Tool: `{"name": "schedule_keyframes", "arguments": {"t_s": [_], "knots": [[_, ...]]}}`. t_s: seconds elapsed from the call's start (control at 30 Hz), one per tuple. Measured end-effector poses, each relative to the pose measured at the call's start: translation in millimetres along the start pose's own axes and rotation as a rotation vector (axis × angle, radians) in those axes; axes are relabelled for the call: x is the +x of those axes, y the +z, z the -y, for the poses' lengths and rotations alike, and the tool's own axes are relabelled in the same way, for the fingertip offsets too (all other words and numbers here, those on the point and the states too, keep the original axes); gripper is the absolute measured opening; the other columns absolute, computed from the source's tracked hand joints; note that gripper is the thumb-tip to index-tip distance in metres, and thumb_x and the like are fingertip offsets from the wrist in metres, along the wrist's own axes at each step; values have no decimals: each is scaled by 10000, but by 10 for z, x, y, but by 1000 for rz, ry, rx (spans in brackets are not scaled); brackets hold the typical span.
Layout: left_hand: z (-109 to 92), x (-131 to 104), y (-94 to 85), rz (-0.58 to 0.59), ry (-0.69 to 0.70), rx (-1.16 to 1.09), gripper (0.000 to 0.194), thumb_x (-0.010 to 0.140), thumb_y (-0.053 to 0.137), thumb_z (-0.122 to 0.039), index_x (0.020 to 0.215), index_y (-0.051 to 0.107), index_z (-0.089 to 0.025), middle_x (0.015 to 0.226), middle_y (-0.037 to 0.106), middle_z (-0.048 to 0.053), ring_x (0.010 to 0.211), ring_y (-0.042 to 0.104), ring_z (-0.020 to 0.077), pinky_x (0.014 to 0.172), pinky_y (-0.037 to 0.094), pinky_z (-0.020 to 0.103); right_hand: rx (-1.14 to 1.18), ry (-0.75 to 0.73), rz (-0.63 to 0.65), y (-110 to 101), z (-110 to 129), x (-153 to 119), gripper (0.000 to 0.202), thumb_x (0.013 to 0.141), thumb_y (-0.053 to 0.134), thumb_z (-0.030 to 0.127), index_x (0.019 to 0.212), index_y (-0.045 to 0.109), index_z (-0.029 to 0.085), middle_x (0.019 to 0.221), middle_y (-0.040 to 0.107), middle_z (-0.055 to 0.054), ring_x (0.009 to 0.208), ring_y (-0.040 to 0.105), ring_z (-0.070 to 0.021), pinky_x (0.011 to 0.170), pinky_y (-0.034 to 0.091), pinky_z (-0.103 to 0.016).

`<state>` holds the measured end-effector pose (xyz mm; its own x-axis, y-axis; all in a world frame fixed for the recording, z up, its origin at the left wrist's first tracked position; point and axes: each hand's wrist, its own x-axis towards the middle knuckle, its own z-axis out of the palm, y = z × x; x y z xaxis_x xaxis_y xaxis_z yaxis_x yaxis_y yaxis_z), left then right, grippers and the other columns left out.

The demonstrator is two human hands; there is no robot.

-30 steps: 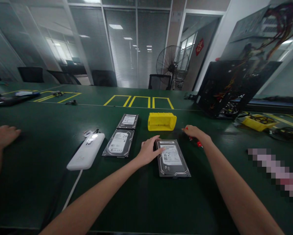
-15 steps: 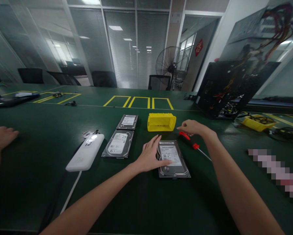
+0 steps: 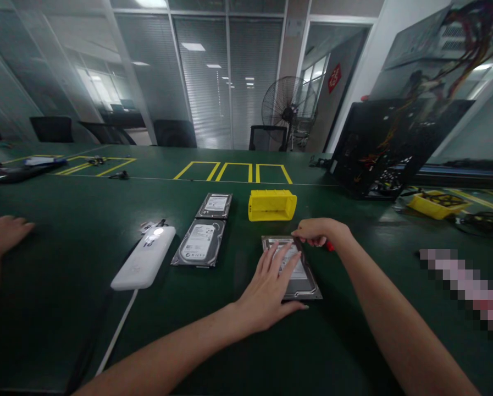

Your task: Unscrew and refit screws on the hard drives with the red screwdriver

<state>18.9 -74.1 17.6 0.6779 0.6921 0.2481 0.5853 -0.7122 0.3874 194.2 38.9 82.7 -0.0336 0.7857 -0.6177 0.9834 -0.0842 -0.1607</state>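
Observation:
A hard drive lies label up on the green table. Over its left part my left hand is spread, fingers apart on or just above the label. My right hand is closed at the drive's far right corner; whatever its fingertips pinch is too small to make out. Partly hidden behind that hand is a red-handled screwdriver. Beyond the drive stands a yellow bin, its opening facing me.
Two more hard drives and a white power bank with a cable lie left. Another person's hand rests at the far left. Back right are an open computer case and a yellow tray holding parts.
My left hand has moved from the drive's left edge across its label, fingers spreading. My right hand has come nearer, from above the screwdriver handle to the drive's far right corner.

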Motion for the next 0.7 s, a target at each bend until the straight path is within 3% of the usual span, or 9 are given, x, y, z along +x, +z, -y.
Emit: {"name": "schedule_keyframes", "arguments": {"t_s": [0.3,0.43,0.57,0.7], "knots": [[-37,-10,-28,3,35,4,796,773,584,-468,1409,155,-258,1491,178,86,1373,88,295,1091,222,517,-108,-21,-58,46,36,80,223,795,431,217,720,578,67,597,538,-75,455,475,-125,451,394,-261],[-34,-7,-29,-4,37,-2,746,791,560,-470,1401,186,-255,1477,219,94,1369,124,290,1098,208,510,-187,-30,-130,52,63,75,190,761,497,194,794,639,72,807,633,-164,729,609,-230,593,448,-297],[-26,-2,-22,-4,49,8,726,795,547,-485,1392,209,-247,1465,249,98,1366,138,287,1096,209,512,-241,-23,-181,59,69,103,286,803,464,231,970,643,82,1106,593,-208,1030,568,-294,755,454,-330],[-30,6,-26,1,44,34,703,800,535,-491,1380,239,-228,1448,284,100,1364,152,278,1101,212,491,-276,-34,-180,62,61,132,390,844,393,270,1092,601,53,1202,541,-227,1109,530,-313,817,442,-367]]}}
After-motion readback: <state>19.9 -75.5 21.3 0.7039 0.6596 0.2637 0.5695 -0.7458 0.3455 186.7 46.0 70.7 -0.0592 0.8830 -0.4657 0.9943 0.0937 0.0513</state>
